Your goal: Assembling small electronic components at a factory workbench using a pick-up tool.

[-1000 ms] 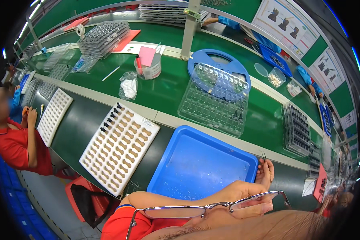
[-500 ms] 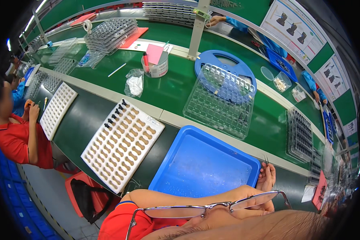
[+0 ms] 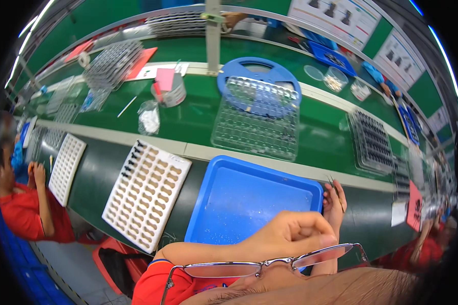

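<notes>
Surface (image 3: pixel 198 119) is smooth green. The blue tray (image 3: pixel 249 165), glossy rectangular plastic speckled with tiny bits, lies on it before you. Your left hand (image 3: pixel 290 234) hovers above its near edge, curled closed; contents cannot be told. Your right hand (image 3: pixel 335 206), at the tray's right rim, pinches thin dark tweezers (image 3: pixel 332 182). Judged step: tweezer work at the tray; picking calls for steady tips.

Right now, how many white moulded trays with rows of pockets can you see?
2. One white tray lies just left of the blue bin, near the left hand. A second white tray sits further left, by a seated co-worker. Others may be hidden.
</notes>
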`<state>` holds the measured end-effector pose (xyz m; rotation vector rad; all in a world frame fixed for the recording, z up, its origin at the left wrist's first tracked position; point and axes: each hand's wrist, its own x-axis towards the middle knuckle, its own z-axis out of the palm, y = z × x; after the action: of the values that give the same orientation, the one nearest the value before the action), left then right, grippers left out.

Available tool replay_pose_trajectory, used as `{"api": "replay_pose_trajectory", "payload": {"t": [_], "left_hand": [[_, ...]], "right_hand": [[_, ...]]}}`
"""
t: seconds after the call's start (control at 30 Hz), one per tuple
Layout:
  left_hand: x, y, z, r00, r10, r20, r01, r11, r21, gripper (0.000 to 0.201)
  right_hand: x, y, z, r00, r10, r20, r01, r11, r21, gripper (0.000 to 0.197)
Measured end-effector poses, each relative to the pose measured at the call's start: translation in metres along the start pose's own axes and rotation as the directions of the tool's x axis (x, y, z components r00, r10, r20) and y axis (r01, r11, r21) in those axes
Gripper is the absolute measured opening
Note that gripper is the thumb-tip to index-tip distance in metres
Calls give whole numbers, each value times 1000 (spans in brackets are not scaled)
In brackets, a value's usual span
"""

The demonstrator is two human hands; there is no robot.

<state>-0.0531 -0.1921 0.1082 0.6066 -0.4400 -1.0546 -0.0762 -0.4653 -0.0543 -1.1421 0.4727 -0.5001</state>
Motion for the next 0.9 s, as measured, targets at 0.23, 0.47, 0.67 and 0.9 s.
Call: {"api": "replay_pose_trajectory", "payload": {"t": [0.23, 0.47, 0.67, 0.9], "left_hand": [[-4, 16, -2, 857, 307, -413, -208, 941, 267, 13], [86, 39, -86, 612, 769, -183, -186, 365, 912, 19], [181, 39, -212, 935, 354, 8, 208, -569, 796, 20], [186, 31, -254, 899, 437, -35, 292, -536, 792, 25]], "right_hand": [[-2, -3, 5, 985, -40, -170, 42, 999, 6, 32], [-13, -13, 12, 999, 15, -35, -7, 975, 223, 35], [-11, -8, 9, 999, 40, 1, -39, 980, 193, 36], [-9, -3, 2, 981, 107, 161, -147, 953, 263, 42]]}}
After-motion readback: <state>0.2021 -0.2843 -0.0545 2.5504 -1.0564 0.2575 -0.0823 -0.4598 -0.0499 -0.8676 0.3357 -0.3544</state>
